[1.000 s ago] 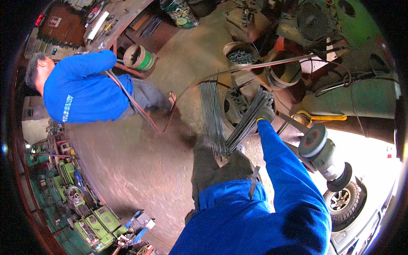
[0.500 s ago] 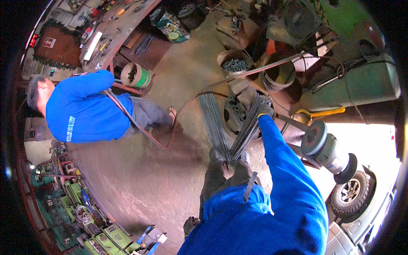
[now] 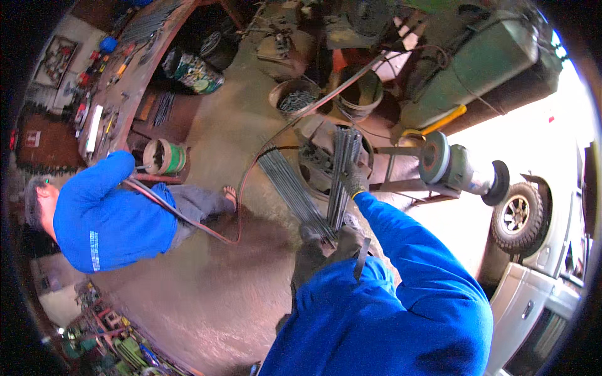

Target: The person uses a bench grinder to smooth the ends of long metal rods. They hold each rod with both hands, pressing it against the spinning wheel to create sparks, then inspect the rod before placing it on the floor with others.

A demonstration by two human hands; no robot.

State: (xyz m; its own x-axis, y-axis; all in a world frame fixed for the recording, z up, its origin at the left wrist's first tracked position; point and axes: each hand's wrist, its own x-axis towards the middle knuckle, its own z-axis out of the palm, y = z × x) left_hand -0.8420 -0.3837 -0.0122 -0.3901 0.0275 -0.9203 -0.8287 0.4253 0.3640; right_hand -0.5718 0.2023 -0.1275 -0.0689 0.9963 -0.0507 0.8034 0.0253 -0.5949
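Observation:
My right hand point(image 3: 355, 180), in a dark glove with a yellow cuff, is closed around a bundle of thin grey metal rods point(image 3: 342, 160). This bundle stands nearly straight ahead of me, its lower end close to my feet. A second rod bundle point(image 3: 290, 188) slants away to the left, and the near ends of both meet at my legs. Behind the held rods is a round dark container point(image 3: 308, 177) with metal pieces in it, partly covered by them. My left hand cannot be made out beside my body.
A bench grinder point(image 3: 448, 164) on a stand is at my right. A co-worker in a blue top point(image 3: 113, 213) stands at the left, beside a hose point(image 3: 240, 216) crossing the floor. Buckets point(image 3: 293, 100) stand ahead, a workbench point(image 3: 135, 88) far left, a parked vehicle point(image 3: 520, 282) right.
The bundle in my right hand has swung from a rightward slant to nearly straight ahead. My left hand, seen earlier at my side, no longer shows. The whole view has turned somewhat.

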